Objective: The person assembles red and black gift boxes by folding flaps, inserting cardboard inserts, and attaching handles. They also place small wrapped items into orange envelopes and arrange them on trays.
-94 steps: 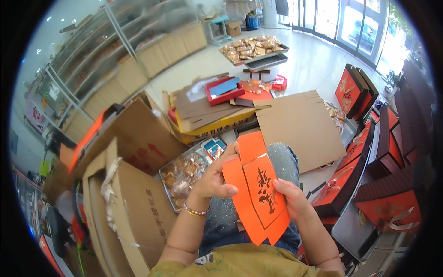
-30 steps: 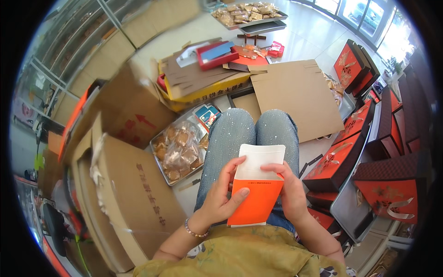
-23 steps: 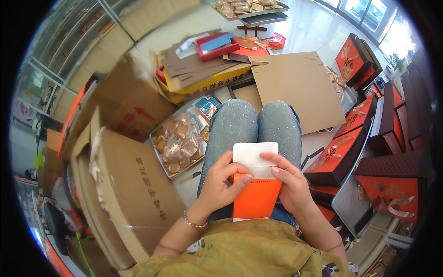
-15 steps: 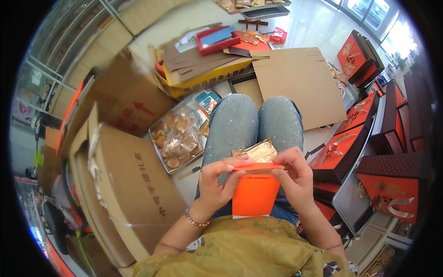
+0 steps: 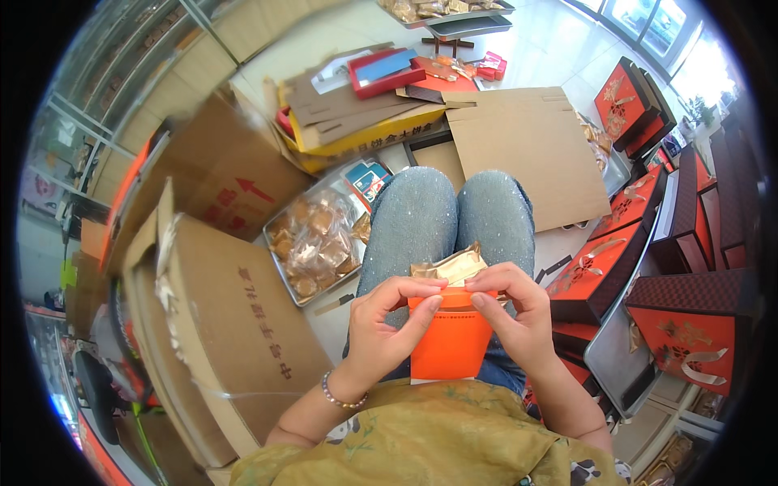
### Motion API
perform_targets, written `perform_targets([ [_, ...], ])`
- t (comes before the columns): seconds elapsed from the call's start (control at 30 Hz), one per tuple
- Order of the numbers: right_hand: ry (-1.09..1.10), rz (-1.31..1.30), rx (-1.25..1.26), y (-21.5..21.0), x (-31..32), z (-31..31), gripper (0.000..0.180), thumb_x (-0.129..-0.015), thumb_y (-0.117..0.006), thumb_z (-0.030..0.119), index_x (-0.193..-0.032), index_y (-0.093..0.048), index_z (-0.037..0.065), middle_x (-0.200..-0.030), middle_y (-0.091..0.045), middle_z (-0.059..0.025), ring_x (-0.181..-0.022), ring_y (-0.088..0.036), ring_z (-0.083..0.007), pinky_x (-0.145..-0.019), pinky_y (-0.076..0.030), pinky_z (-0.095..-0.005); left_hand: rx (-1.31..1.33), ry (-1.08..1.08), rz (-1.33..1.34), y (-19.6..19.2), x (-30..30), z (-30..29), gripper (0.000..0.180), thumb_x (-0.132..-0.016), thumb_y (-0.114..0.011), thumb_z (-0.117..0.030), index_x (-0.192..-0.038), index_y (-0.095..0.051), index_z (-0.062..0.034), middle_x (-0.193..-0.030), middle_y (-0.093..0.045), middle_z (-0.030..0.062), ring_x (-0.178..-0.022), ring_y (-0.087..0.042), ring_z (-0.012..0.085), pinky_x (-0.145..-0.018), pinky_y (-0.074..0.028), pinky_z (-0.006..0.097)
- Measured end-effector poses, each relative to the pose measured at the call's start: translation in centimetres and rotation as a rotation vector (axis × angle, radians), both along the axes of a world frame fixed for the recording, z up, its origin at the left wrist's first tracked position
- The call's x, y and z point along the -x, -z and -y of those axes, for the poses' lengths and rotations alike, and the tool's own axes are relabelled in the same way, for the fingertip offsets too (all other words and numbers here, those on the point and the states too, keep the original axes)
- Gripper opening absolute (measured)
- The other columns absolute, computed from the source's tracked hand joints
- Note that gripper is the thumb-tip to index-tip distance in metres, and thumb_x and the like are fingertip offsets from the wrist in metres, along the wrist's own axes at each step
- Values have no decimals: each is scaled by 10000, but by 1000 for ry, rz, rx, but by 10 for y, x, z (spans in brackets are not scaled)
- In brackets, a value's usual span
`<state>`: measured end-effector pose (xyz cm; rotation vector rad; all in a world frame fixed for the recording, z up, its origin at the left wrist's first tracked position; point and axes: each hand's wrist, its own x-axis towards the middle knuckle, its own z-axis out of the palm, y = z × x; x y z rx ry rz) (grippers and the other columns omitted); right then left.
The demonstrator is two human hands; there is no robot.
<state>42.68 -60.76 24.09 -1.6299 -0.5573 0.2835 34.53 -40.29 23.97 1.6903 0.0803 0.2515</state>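
Note:
An orange paper packet stands upright against my lap, its top flap between my fingers. My left hand pinches the flap's left part, with the thumb in front and the fingertips behind. At the right part, my right hand grips it the same way. The two sets of fingertips nearly meet at the top edge. A gold-wrapped packet rests on my thighs just beyond the flap, partly hidden by my fingers. What the orange packet holds inside cannot be seen.
Left of my legs lies a metal tray of wrapped round pastries, beside large cardboard boxes. A flat cardboard sheet lies ahead. Red gift boxes and another metal tray crowd the right side.
The flap of the orange packet, folded flat before, now tilts up with a gap beneath it. My fingertips have moved closer together along its top edge.

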Motion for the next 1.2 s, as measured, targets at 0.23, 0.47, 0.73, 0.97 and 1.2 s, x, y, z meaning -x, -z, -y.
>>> perform_targets([
  [0.23, -7, -233, -188, 11, 0, 1, 134, -992, -660, 48, -1050, -749, -35, -1159, -725, -183, -1096, -684, -222, -957, -518, -331, -223, 62, 167, 3, -6, -13, 147, -937, -745, -78, -1057, -775, 2, -1139, -772, 171, -1067, -739, 266, -931, -572, 360],
  [0.47, -195, -114, -60, 17, -4, 19, 257, -1051, -612, 139, -1168, -742, -49, -1396, -641, -223, -1268, -624, -270, -1072, -474, -383, -347, 209, 173, 2, -8, -18, 251, -866, -834, -142, -1051, -716, -20, -1235, -739, 183, -1131, -722, 317, -964, -562, 376],
  [0.73, 22, -166, 313, 31, -54, 47, 519, -942, -762, 326, -1323, -590, 19, -1267, -644, -138, -1122, -647, -232, -939, -535, -415, 97, -326, 114, -3, -12, -75, 324, -972, -718, -175, -1230, -593, -26, -1310, -668, 135, -1192, -629, 172, -1028, -504, 333],
  [0.97, -120, 651, 770, 31, -32, 8, 868, -681, -903, 399, -1439, -558, 155, -1222, -620, -121, -1182, -564, -330, -1004, -461, -449, 723, -294, -144, 28, 2, -130, 440, -1111, -500, -327, -1346, -591, 34, -1314, -668, 126, -1216, -630, 221, -1068, -492, 362],
  [1.2, -208, 470, 484, 43, -56, -10, 799, -660, -856, 168, -1422, -616, 176, -1231, -580, -127, -1163, -550, -341, -1018, -461, -440, 928, -424, -238, 65, -4, -123, 473, -1102, -511, -375, -1382, -581, -1, -1267, -704, 123, -1086, -725, 207, -918, -627, 365],
])
